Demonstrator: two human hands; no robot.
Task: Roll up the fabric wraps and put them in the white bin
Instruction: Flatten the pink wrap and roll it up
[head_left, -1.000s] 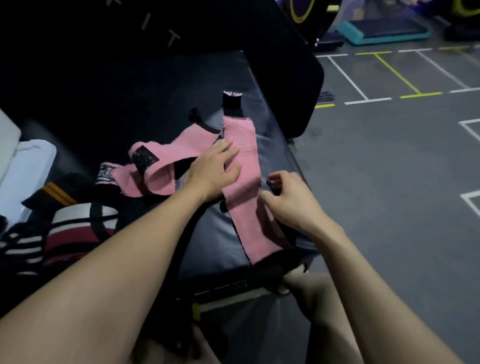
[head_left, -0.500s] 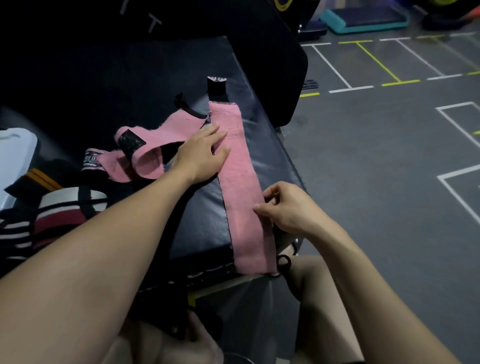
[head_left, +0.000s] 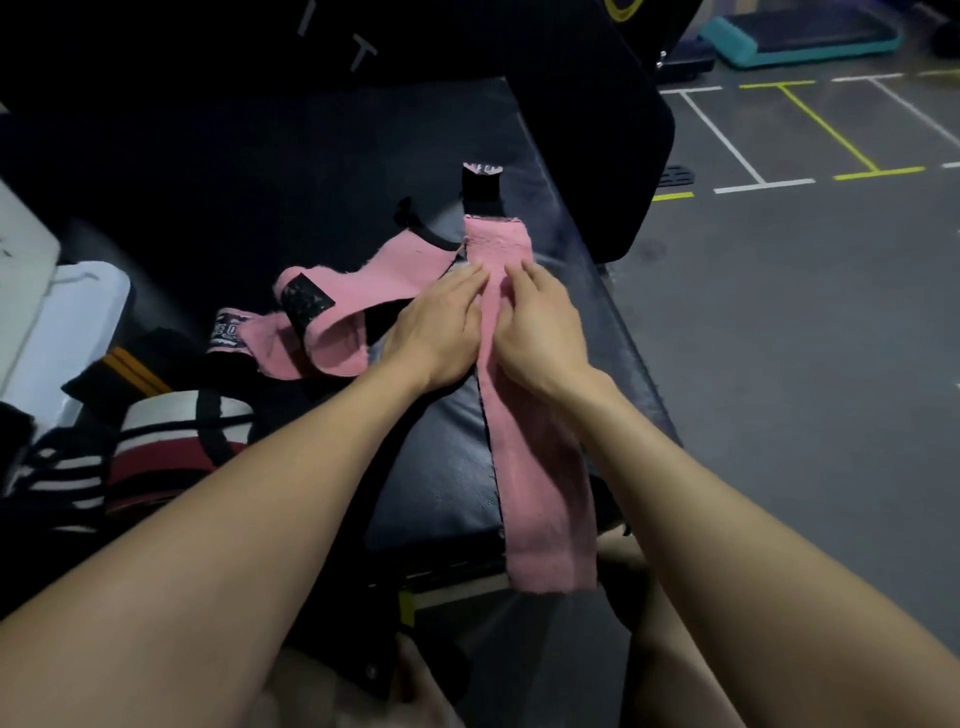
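My fingers (head_left: 470, 283) lie nearly straight and flat, both hands pressing the pink wrap (head_left: 540, 467) against the black pad (head_left: 447, 467); neither is curled round it. The left hand (head_left: 436, 327) rests at the wrap's left edge, the right hand (head_left: 540, 332) on its middle, side by side. The wrap runs along the pad, its near end hanging over the front edge, its far end carrying a black tab (head_left: 482, 189). I judge it light, limp and slightly grippy, so it needs tension to roll tight. I would start by pinching the near end. A second wrap (head_left: 332, 322) lies looped just left.
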